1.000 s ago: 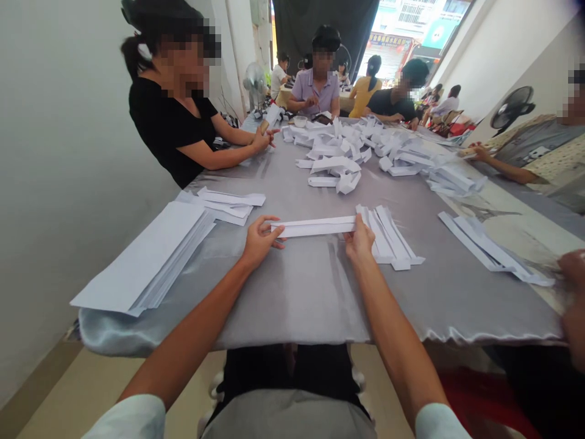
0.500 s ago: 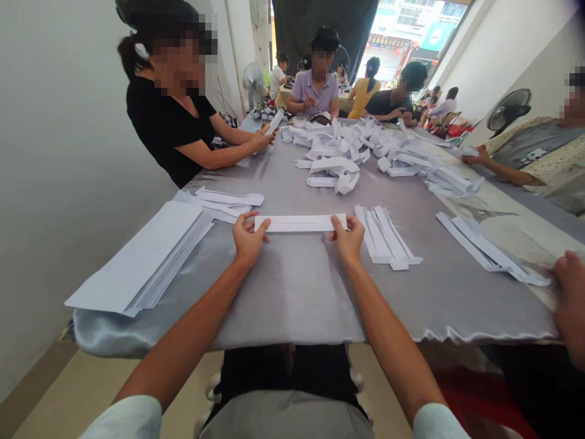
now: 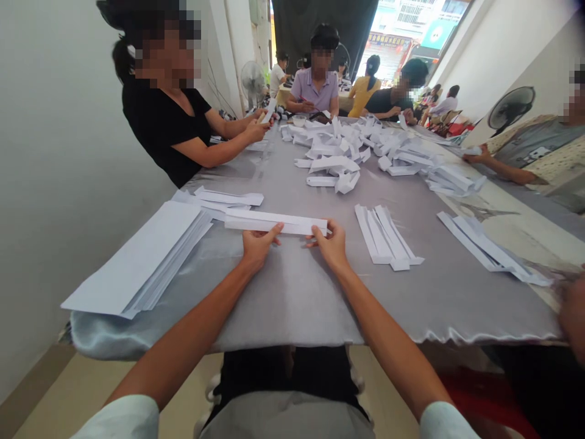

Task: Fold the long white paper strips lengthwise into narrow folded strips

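Observation:
A long folded white paper strip (image 3: 256,221) is held level above the grey tablecloth, its left end sticking out well past my fingers. My left hand (image 3: 259,245) pinches its lower edge near the middle, thumb on top. At the right end, my right hand (image 3: 333,244) grips it between thumb and fingers. Left of my hands lies a thick stack of flat white paper sheets (image 3: 137,256). Some folded strips (image 3: 228,196) rest behind that stack. Several more folded paper strips (image 3: 381,235) lie to the right of my right hand.
A big heap of folded papers (image 3: 333,146) covers the table's far middle. More strips (image 3: 493,250) lie at right, near a blurred co-worker's hand (image 3: 573,311). At left, a person in black (image 3: 159,128) holds a paper piece. Others sit around the grey-covered table (image 3: 292,299).
The paper strip has shifted left and tilted slightly. My left hand has slid from its left end toward the middle; my right hand has moved left with the right end.

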The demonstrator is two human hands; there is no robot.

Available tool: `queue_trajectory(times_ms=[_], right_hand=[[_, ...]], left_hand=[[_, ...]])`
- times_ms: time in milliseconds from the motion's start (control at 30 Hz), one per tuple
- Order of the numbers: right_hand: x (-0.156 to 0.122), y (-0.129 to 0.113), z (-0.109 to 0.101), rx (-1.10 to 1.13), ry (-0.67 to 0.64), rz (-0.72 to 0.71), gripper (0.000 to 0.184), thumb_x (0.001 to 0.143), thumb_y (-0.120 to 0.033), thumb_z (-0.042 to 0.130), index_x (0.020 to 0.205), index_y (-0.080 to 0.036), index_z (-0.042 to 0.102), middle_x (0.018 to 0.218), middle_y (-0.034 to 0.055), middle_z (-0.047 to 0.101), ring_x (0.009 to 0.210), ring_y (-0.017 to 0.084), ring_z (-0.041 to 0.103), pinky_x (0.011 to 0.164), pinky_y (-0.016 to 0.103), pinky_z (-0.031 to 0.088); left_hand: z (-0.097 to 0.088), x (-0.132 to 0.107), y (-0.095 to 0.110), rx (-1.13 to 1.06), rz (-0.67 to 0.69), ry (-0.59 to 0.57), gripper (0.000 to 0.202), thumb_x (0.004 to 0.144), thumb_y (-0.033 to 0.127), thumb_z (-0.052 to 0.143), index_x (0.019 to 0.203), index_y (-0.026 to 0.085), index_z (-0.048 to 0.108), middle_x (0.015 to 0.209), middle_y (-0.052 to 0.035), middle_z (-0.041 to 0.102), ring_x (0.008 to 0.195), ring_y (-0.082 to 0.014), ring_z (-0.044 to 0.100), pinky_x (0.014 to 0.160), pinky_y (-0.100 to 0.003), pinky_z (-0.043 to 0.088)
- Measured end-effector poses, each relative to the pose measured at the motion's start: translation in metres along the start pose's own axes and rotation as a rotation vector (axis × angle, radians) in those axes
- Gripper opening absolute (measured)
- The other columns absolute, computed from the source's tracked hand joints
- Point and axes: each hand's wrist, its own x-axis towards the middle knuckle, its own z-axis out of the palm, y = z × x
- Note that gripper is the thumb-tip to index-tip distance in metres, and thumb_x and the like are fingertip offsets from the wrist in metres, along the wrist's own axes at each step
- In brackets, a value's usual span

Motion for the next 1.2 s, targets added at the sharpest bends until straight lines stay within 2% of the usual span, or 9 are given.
queue_trajectory(times_ms=[233,433,533,633,733,867,933,1100,1200], right_hand=[[-0.015,0.005,0.016,-0.006,-0.14,0.045,0.043,0.082,-0.048,0.082,0.111,-0.02,0.065,0.103,0.0042,0.074,0.069,0.016,0.077,0.058,0.029,0.068],[-0.024,0.006,0.019,-0.073,-0.209,-0.002,0.05,0.087,-0.047,0.076,0.127,-0.024,0.056,0.104,0.0026,0.071,0.073,0.018,0.079,0.054,0.025,0.066],[-0.025,0.005,0.019,-0.072,-0.226,0.007,0.05,0.088,-0.046,0.075,0.129,-0.027,0.053,0.106,0.0019,0.069,0.072,0.017,0.079,0.053,0.024,0.064],[-0.023,0.005,0.016,-0.132,-0.242,-0.007,0.047,0.088,-0.045,0.074,0.127,-0.026,0.057,0.109,0.0022,0.067,0.07,0.015,0.077,0.051,0.022,0.059],[-0.019,0.004,0.011,-0.272,-0.271,-0.102,0.046,0.087,-0.04,0.075,0.129,-0.025,0.063,0.108,0.0027,0.066,0.07,0.013,0.073,0.051,0.02,0.054],[-0.018,0.003,0.007,-0.365,-0.31,-0.206,0.053,0.087,-0.036,0.075,0.138,-0.026,0.063,0.108,0.0037,0.069,0.072,0.013,0.069,0.053,0.021,0.05],[-0.019,0.003,0.008,-0.38,-0.34,-0.217,0.052,0.086,-0.035,0.076,0.136,-0.026,0.066,0.106,0.0042,0.072,0.075,0.015,0.069,0.056,0.023,0.051],[-0.022,0.002,0.01,-0.373,-0.351,-0.185,0.048,0.084,-0.034,0.077,0.131,-0.026,0.072,0.091,0.0022,0.075,0.073,0.016,0.068,0.063,0.027,0.055],[-0.022,0.0,0.011,-0.354,-0.35,-0.172,0.05,0.08,-0.034,0.082,0.129,-0.026,0.074,0.087,0.0013,0.074,0.074,0.017,0.069,0.061,0.027,0.054]], left_hand=[[0.004,-0.015,0.008,0.153,-0.007,-0.151,0.036,0.069,0.046,0.092,0.074,0.016,0.072,0.077,-0.0063,0.076,0.058,-0.0166,0.064,0.054,-0.03,0.056],[0.001,-0.015,0.007,0.245,-0.017,-0.145,0.032,0.068,0.041,0.093,0.072,0.016,0.074,0.064,-0.0042,0.07,0.06,-0.0195,0.066,0.058,-0.03,0.056],[0.001,-0.013,0.003,0.237,-0.022,-0.1,0.028,0.07,0.038,0.091,0.078,0.015,0.077,0.066,-0.004,0.071,0.06,-0.0189,0.065,0.057,-0.03,0.056],[0.0,-0.01,-0.002,0.205,-0.01,-0.041,0.027,0.072,0.037,0.089,0.083,0.015,0.078,0.065,-0.0032,0.07,0.058,-0.0176,0.063,0.056,-0.029,0.054],[-0.001,-0.006,-0.006,0.133,0.001,-0.019,0.033,0.073,0.038,0.089,0.093,0.013,0.079,0.071,-0.0036,0.072,0.057,-0.015,0.061,0.054,-0.027,0.052],[-0.002,-0.003,-0.008,0.046,-0.02,-0.023,0.046,0.072,0.037,0.091,0.109,0.012,0.078,0.081,-0.0044,0.075,0.058,-0.0121,0.06,0.053,-0.025,0.05],[-0.003,-0.004,-0.008,0.029,-0.039,-0.027,0.052,0.071,0.037,0.092,0.114,0.012,0.076,0.086,-0.0053,0.076,0.063,-0.0136,0.064,0.057,-0.026,0.054],[-0.003,-0.005,-0.007,0.033,-0.055,-0.057,0.06,0.067,0.038,0.095,0.116,0.013,0.072,0.1,-0.0098,0.079,0.09,-0.0224,0.075,0.081,-0.034,0.063],[-0.003,-0.005,-0.007,0.031,-0.057,-0.068,0.064,0.067,0.039,0.095,0.119,0.014,0.068,0.1,-0.0091,0.078,0.093,-0.0235,0.076,0.083,-0.036,0.064]])
